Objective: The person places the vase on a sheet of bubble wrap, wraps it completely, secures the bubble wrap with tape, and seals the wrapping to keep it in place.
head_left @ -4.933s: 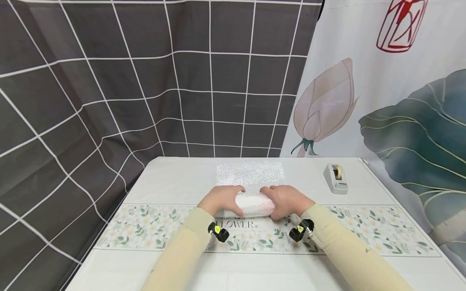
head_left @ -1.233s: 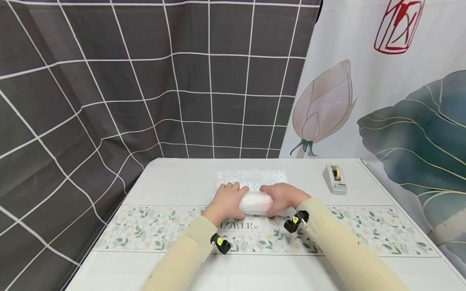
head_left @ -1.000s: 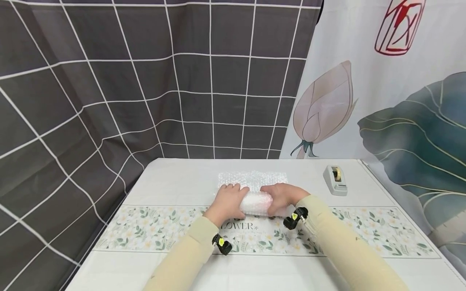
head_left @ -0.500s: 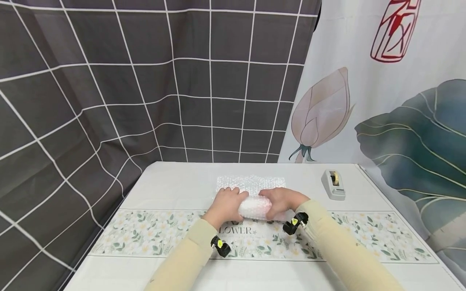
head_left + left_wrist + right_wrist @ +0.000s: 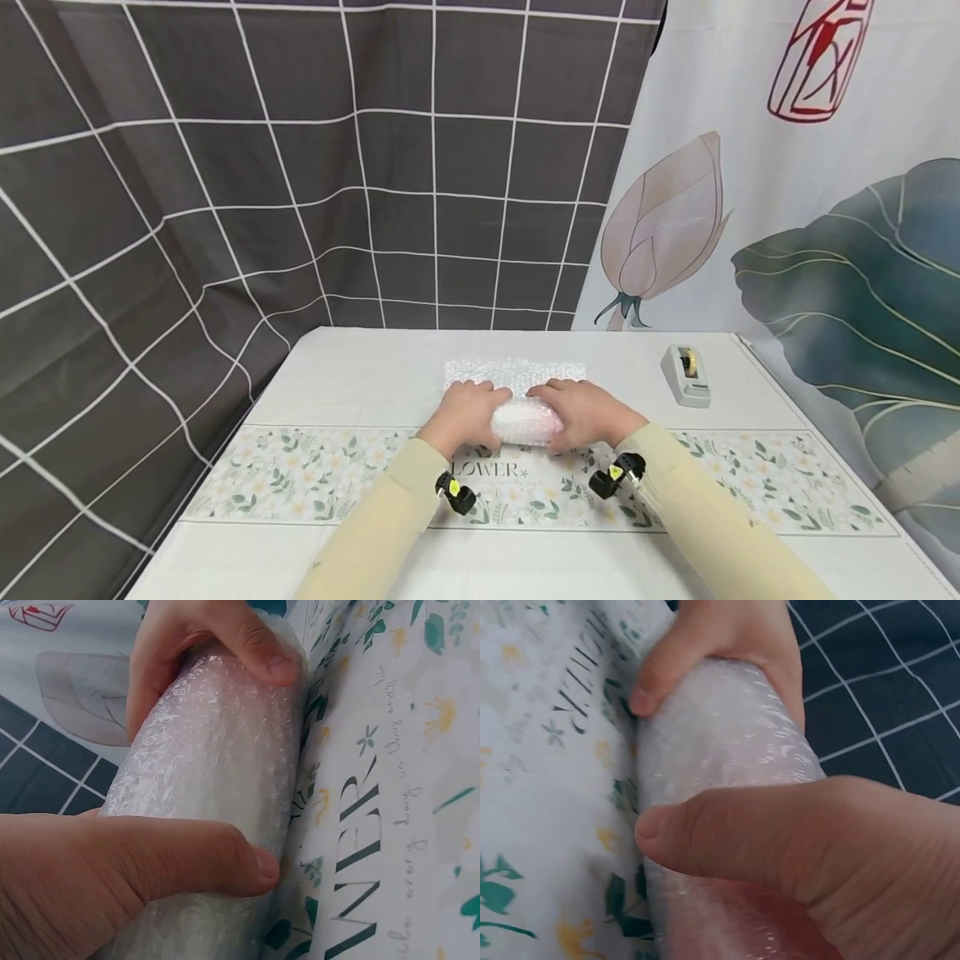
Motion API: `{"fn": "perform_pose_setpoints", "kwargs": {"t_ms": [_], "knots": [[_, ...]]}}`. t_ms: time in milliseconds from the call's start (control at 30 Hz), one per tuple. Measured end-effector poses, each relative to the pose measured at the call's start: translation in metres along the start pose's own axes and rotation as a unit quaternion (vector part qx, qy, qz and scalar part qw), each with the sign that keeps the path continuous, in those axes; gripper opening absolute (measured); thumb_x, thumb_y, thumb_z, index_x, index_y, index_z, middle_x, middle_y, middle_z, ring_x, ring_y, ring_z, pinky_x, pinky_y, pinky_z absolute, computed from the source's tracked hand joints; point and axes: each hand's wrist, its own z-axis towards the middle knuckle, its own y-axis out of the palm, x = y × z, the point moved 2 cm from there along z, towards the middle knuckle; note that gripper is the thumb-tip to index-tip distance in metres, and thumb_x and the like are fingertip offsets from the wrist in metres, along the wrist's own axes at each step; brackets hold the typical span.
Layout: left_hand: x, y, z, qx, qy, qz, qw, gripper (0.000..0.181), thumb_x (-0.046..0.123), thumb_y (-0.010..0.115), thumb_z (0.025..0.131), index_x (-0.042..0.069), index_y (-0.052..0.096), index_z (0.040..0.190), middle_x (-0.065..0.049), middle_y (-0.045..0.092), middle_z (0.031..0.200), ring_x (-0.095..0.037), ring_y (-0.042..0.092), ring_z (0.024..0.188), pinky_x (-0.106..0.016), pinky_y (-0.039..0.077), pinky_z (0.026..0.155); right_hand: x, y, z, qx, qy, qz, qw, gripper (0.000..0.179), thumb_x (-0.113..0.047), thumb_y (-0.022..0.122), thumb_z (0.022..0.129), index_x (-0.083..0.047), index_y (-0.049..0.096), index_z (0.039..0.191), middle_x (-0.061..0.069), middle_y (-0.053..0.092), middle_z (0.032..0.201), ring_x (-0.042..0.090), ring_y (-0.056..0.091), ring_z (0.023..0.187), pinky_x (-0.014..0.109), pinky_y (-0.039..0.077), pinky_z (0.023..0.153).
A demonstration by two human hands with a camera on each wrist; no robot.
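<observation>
Fingers (image 5: 229,859) around bubble-wrapped roll (image 5: 210,757)

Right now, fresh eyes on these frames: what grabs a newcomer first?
Probably the bubble-wrapped roll mid-table, gripped by the left hand and right hand, with flat bubble wrap spread beyond it. Next, likely the dark cloth with white grid lines behind and to the left, and the large pink bud print at back right. The grey tape dispenser sits toward the table's far right corner.
</observation>
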Motion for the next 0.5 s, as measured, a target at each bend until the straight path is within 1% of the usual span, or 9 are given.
{"fn": "perform_pose_setpoints", "kwargs": {"t_ms": [133, 233, 267, 367, 500], "knots": [[-0.002, -0.003, 0.002, -0.026, 0.0, -0.02, 0.9995, 0.083, 0.046, 0.085, 0.064, 0.026, 0.057, 0.141, 0.002, 0.068, 0.113, -0.023, 0.064, 0.091, -0.041, 0.052, 0.084, -0.006, 0.0, -0.004, 0.027, -0.013, -0.041, 0.9987, 0.092, -0.046, 0.088, 0.059, -0.012, 0.056, 0.138, 0.007, 0.064, 0.124, 0.028, 0.064, 0.109, 0.055, 0.05, 0.093], [-0.005, -0.005, 0.005, -0.047, 0.0, -0.046, 0.9978, 0.082, 0.046, 0.085, 0.064, 0.026, 0.058, 0.139, 0.003, 0.069, 0.11, -0.021, 0.064, 0.09, -0.041, 0.053, 0.084, -0.013, 0.0, -0.007, 0.042, -0.021, -0.068, 0.9966, 0.095, -0.048, 0.088, 0.06, -0.009, 0.053, 0.14, 0.008, 0.064, 0.123, 0.028, 0.064, 0.107, 0.054, 0.05, 0.092], [-0.006, -0.006, 0.006, -0.056, 0.0, -0.058, 0.9968, 0.08, 0.045, 0.085, 0.063, 0.026, 0.059, 0.136, 0.004, 0.069, 0.108, -0.019, 0.064, 0.089, -0.04, 0.053, 0.083, -0.015, 0.0, -0.008, 0.046, -0.022, -0.072, 0.9961, 0.096, -0.048, 0.087, 0.061, -0.008, 0.052, 0.14, 0.009, 0.064, 0.122, 0.029, 0.064, 0.106, 0.054, 0.051, 0.092], [-0.007, -0.007, 0.008, -0.078, -0.006, -0.09, 0.9929, 0.076, 0.044, 0.086, 0.061, 0.026, 0.062, 0.131, 0.006, 0.071, 0.109, -0.017, 0.065, 0.09, -0.039, 0.053, 0.084, -0.022, 0.0, -0.01, 0.048, -0.013, -0.077, 0.9958, 0.097, -0.046, 0.086, 0.062, -0.005, 0.05, 0.142, 0.01, 0.064, 0.122, 0.03, 0.064, 0.106, 0.054, 0.051, 0.092], [-0.009, -0.009, 0.007, -0.11, -0.023, -0.127, 0.9855, 0.077, 0.044, 0.085, 0.06, 0.027, 0.062, 0.133, 0.009, 0.071, 0.116, -0.015, 0.066, 0.097, -0.039, 0.052, 0.09, -0.027, 0.003, -0.013, 0.05, -0.005, -0.079, 0.9956, 0.097, -0.042, 0.085, 0.061, -0.004, 0.049, 0.143, 0.012, 0.065, 0.121, 0.031, 0.065, 0.106, 0.053, 0.052, 0.091]]}}
